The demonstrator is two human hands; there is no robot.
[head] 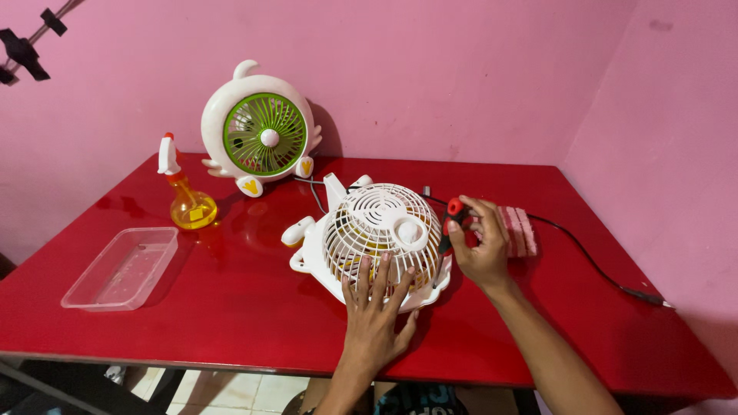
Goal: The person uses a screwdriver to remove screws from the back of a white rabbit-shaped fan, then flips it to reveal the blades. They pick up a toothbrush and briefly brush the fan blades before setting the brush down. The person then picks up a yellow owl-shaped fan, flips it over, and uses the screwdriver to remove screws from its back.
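Observation:
A small white desk fan point(374, 230) lies on its back on the red table point(231, 300), its grille facing up with yellow blades inside. My left hand point(376, 307) rests flat on the near edge of the grille, fingers spread. My right hand point(480, 242) grips a screwdriver point(451, 219) with a red and black handle, its shaft angled down at the fan's right rim.
A second white fan with a green grille point(265, 134) stands upright at the back. A yellow spray bottle point(184, 196) and a clear plastic tray point(123, 267) sit on the left. A pink sponge point(519, 230) and a black cable point(592, 265) lie to the right.

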